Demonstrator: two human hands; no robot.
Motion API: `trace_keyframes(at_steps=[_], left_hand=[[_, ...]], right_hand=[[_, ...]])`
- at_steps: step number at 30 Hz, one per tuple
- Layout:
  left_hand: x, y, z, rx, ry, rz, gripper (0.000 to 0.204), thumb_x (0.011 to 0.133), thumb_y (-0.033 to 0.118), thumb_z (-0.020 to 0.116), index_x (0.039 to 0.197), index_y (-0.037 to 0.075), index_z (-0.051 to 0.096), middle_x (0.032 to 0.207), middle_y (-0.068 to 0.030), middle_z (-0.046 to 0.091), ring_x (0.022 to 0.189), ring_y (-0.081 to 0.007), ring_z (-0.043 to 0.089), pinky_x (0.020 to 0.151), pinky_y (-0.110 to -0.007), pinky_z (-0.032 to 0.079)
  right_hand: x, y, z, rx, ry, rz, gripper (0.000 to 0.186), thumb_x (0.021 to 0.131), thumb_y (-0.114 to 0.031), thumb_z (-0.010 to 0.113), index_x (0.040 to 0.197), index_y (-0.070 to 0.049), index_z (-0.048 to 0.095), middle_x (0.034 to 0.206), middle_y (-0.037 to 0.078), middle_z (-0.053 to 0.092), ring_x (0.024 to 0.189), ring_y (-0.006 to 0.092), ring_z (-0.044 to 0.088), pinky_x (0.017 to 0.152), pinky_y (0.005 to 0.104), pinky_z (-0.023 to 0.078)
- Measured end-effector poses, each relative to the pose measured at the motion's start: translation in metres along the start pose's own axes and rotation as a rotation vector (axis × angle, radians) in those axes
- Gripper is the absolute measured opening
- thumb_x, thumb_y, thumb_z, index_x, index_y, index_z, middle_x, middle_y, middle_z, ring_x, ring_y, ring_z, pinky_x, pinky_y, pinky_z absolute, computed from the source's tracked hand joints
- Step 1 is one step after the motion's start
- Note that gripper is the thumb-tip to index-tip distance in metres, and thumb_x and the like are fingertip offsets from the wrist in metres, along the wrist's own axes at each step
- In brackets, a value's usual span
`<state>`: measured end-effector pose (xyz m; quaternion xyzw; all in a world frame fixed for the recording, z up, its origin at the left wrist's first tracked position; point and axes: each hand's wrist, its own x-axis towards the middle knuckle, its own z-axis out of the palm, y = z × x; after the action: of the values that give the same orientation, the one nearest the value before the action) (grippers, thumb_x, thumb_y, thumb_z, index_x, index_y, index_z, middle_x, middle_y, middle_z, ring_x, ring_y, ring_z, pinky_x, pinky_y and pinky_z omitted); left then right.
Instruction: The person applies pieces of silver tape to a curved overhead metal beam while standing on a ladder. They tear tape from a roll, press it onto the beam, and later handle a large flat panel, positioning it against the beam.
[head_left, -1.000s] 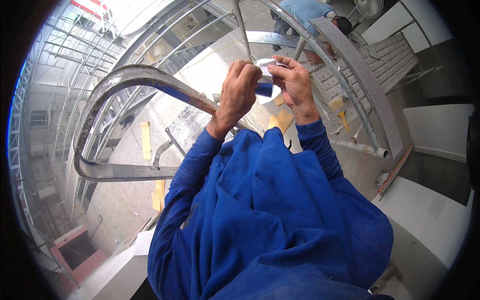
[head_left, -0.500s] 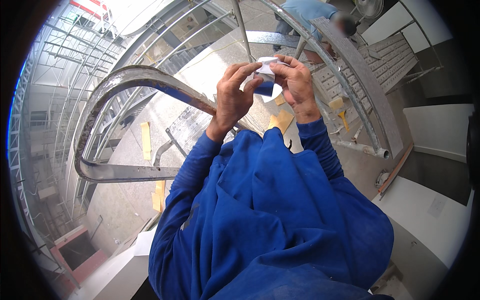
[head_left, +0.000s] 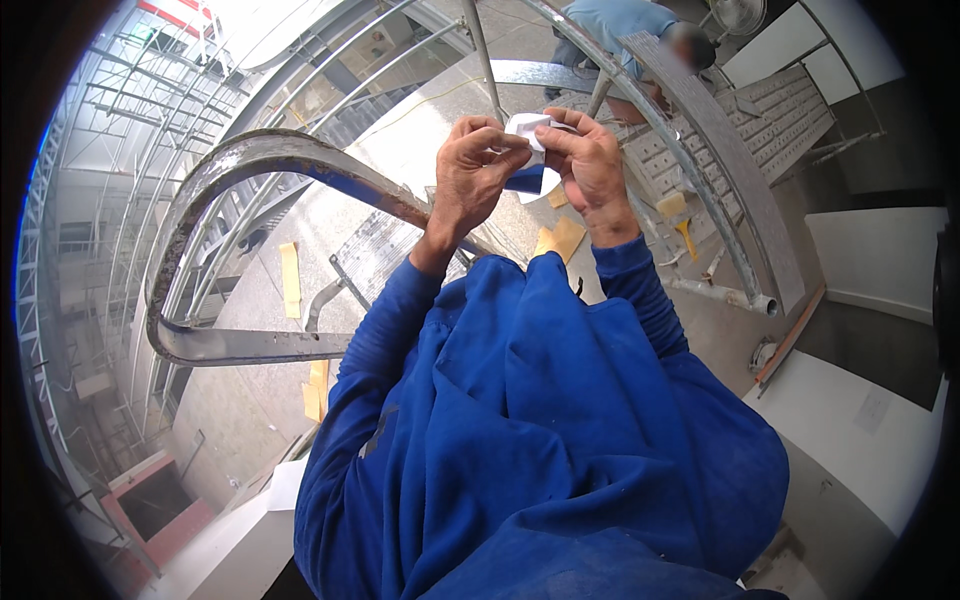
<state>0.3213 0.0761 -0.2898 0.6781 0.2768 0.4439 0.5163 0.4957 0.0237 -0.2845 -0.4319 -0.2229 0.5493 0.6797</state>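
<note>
Above the floor, in front of my chest, both hands meet at a small blue and white piece of sheet (head_left: pixel 527 127) that looks like paper or film. My left hand (head_left: pixel 470 178) is closed, its thumb and fingertips pinching the sheet's left side. Opposite it, my right hand (head_left: pixel 590 168) pinches the white upper part between thumb and bent fingers. A dark blue section shows below the fingertips, with a white edge beside it. Fingers hide part of the sheet, and I cannot tell whether it is folded or layered.
A bent metal rail (head_left: pixel 250 150) curves along my left. Metal tubing (head_left: pixel 690 170) and a grey plank (head_left: pixel 715 170) run along my right. Beyond, a person in light blue (head_left: pixel 620 30) bends by a perforated platform (head_left: pixel 780 125). A yellow-handled brush (head_left: pixel 687 240) and yellowish strips (head_left: pixel 290 280) lie below.
The left fingers have drawn together into a tighter pinch and now cover more of the blue section. My right hand has barely moved.
</note>
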Motion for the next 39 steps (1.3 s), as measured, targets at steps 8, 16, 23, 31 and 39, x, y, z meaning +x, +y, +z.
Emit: trace_keyframes(at_steps=[8,16,23,31,39], left_hand=[[-0.003,0.010,0.003,0.240,0.111,0.163,0.017,0.076,0.000,0.086,0.092,0.007,0.082,0.096,-0.0052,0.064,0.092,-0.0181,0.065,0.077,-0.033,0.054],[0.001,0.014,-0.001,0.351,0.071,0.329,0.019,0.077,-0.001,0.085,0.093,0.008,0.081,0.097,-0.0050,0.071,0.095,-0.0204,0.067,0.083,-0.034,0.054],[0.002,0.023,0.000,0.384,0.053,0.370,0.020,0.076,-0.001,0.084,0.092,0.009,0.081,0.096,-0.0044,0.072,0.094,-0.0220,0.067,0.083,-0.035,0.053],[0.014,0.025,0.004,0.362,0.059,0.372,0.017,0.082,-0.004,0.080,0.096,0.004,0.076,0.107,-0.0094,0.069,0.095,-0.0222,0.068,0.082,-0.034,0.055],[0.045,0.053,0.013,0.438,0.121,0.417,0.009,0.085,0.002,0.076,0.094,0.002,0.073,0.112,-0.0148,0.063,0.098,-0.0272,0.066,0.079,-0.036,0.055]], right_hand=[[0.001,0.002,0.001,0.049,0.015,-0.002,0.035,0.090,0.001,0.075,0.122,0.006,0.061,0.106,0.019,0.073,0.090,0.0246,0.076,0.079,0.0343,0.065],[0.004,0.001,0.001,0.048,0.023,-0.004,0.036,0.089,-0.001,0.076,0.122,0.006,0.062,0.105,0.018,0.073,0.087,0.0232,0.076,0.076,0.0325,0.065],[0.007,-0.002,0.000,0.085,0.025,0.047,0.034,0.091,-0.001,0.075,0.122,0.005,0.062,0.107,0.017,0.073,0.092,0.0238,0.075,0.080,0.0355,0.064],[0.014,-0.001,-0.008,0.157,-0.009,0.139,0.025,0.097,-0.005,0.070,0.120,0.002,0.064,0.110,0.014,0.073,0.097,0.0220,0.073,0.090,0.0368,0.060],[0.024,-0.028,0.013,0.341,-0.141,0.096,0.023,0.100,-0.009,0.068,0.121,0.001,0.064,0.106,0.012,0.073,0.095,0.0238,0.074,0.086,0.0377,0.061]])
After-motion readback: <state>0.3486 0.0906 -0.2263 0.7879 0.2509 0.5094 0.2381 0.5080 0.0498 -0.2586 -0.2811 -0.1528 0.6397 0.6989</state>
